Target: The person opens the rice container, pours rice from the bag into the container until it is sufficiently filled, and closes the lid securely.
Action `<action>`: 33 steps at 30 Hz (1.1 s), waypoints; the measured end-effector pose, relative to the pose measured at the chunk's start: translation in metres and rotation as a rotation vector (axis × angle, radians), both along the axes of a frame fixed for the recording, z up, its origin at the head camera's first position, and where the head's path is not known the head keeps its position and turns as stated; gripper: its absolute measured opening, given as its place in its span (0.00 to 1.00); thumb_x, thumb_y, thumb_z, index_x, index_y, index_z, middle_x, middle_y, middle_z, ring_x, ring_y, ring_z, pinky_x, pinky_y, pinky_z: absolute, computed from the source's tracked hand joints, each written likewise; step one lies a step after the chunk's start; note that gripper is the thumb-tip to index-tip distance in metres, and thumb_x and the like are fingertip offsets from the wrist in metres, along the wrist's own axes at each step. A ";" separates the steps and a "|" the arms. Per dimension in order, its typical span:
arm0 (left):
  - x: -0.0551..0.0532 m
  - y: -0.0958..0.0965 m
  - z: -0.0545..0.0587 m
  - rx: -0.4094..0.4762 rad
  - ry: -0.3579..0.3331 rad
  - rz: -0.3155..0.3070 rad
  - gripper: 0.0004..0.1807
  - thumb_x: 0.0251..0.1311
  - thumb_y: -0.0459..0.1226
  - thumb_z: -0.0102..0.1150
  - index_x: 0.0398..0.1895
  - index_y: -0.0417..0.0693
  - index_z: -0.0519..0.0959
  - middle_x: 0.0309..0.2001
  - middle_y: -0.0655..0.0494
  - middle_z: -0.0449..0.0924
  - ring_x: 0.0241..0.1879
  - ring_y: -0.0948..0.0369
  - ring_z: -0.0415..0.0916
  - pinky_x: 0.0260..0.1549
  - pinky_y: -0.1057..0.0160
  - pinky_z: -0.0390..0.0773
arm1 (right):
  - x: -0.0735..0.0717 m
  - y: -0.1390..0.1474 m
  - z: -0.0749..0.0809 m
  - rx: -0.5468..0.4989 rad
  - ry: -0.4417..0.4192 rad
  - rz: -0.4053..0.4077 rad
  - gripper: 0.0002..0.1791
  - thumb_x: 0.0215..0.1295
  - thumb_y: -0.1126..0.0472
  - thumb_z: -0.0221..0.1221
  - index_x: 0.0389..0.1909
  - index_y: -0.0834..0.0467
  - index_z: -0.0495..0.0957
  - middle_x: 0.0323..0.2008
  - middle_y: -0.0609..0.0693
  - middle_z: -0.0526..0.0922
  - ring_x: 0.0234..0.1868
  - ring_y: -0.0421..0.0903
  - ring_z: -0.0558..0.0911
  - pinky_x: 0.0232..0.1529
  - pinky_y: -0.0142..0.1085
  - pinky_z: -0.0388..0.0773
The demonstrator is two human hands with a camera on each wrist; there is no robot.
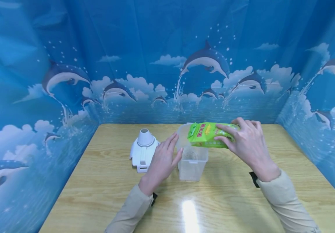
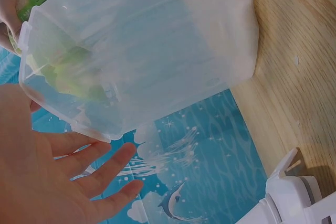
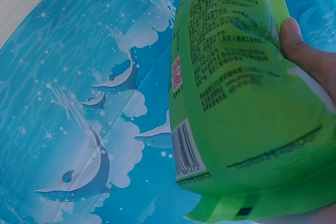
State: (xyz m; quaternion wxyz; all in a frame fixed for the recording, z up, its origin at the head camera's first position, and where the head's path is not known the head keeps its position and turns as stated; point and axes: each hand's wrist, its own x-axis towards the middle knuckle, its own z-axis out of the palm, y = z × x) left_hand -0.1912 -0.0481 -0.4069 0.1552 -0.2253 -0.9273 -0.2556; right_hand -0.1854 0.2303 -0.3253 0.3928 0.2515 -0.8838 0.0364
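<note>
In the head view my right hand grips a green printed plastic bag, tipped on its side over a translucent plastic bin. The bag's end reaches over the bin's open top; through the wall in the left wrist view, green shows inside the mouth. A pale layer lies at the bin's bottom. My left hand is beside the bin's left side, fingers loosely extended, fingertips right at the rim. Up close, the bag shows dense print and a barcode, with my right thumb pressed on its side.
A white plastic part with a cone-shaped top stands on the wooden table, left of the bin. Small pale specks lie on the table near the bin. A blue dolphin-print curtain encloses the back and sides.
</note>
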 end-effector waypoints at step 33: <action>0.002 0.000 0.002 -0.009 -0.010 0.006 0.33 0.78 0.52 0.43 0.78 0.45 0.61 0.77 0.49 0.59 0.70 0.47 0.66 0.69 0.44 0.66 | 0.001 -0.002 0.005 0.066 0.026 0.003 0.23 0.50 0.42 0.71 0.46 0.49 0.90 0.31 0.59 0.82 0.28 0.57 0.80 0.34 0.54 0.73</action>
